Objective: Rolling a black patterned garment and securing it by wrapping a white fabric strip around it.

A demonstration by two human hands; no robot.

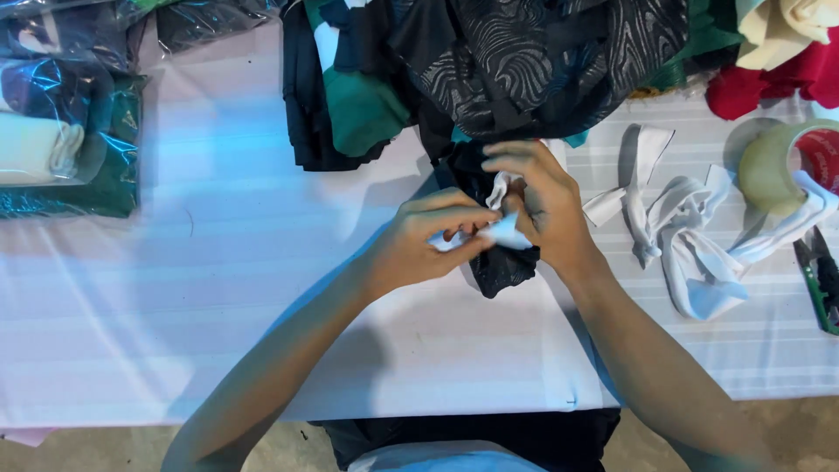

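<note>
Left hand [418, 247] and right hand [535, 203] both pinch 1 white strip [507, 229] over black cloth [500, 262] (more white strips [690, 253] lie beside a tape roll [773, 166]) on the table [218, 288].

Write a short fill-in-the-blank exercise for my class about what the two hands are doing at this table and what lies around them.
1. Both hands, the left hand and the right hand, hold a small strip of ____ cloth.
2. Under the hands lies a crumpled piece of ____ fabric.
3. The roll of tape sits at the table's ____ edge.
4. The table is covered by a ____ cloth.

Missing words: white; black; right; white
</note>
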